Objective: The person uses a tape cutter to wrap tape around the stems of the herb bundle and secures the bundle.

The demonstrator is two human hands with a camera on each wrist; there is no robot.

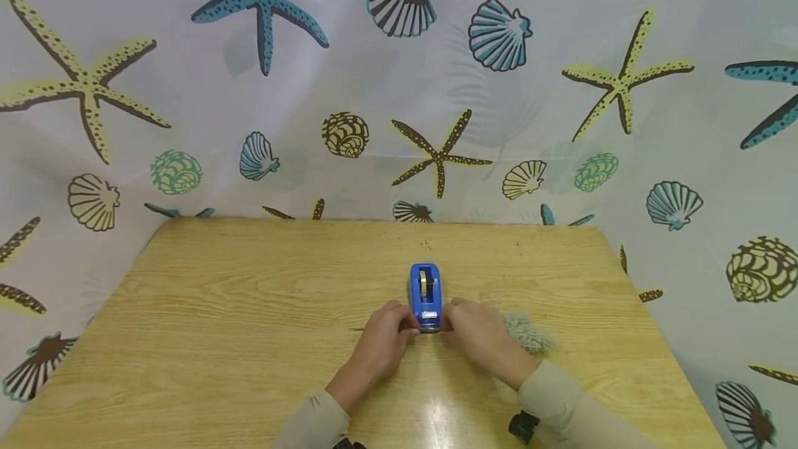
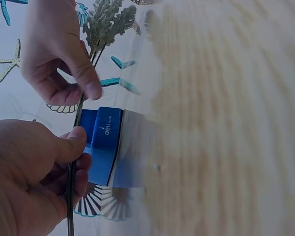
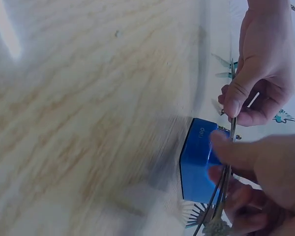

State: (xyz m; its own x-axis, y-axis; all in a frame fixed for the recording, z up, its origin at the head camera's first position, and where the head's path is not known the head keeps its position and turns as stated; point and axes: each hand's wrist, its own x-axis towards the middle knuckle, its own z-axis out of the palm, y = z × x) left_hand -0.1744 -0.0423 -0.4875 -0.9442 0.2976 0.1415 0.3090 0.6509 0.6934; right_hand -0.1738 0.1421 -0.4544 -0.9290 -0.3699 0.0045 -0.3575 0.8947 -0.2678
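Note:
A bunch of thin dark stems with grey-green dried flower heads (image 1: 526,333) lies crosswise in front of a blue tape dispenser (image 2: 105,147). My left hand (image 1: 383,338) pinches the stems (image 2: 71,196) between thumb and fingers, their bare ends pointing left. On the flower side, my right hand (image 1: 483,338) has its thumb and curled fingers around the stems (image 3: 233,125), slightly blurred. Both hands flank the dispenser's front end. Marked "deli", the dispenser carries a roll of tape (image 1: 423,284) in its slot.
The wooden tabletop (image 1: 249,296) extends around both hands. A curtain (image 1: 312,102) printed with starfish and shells hangs behind the table and along both sides. Dark bands (image 1: 524,427) circle the wrists.

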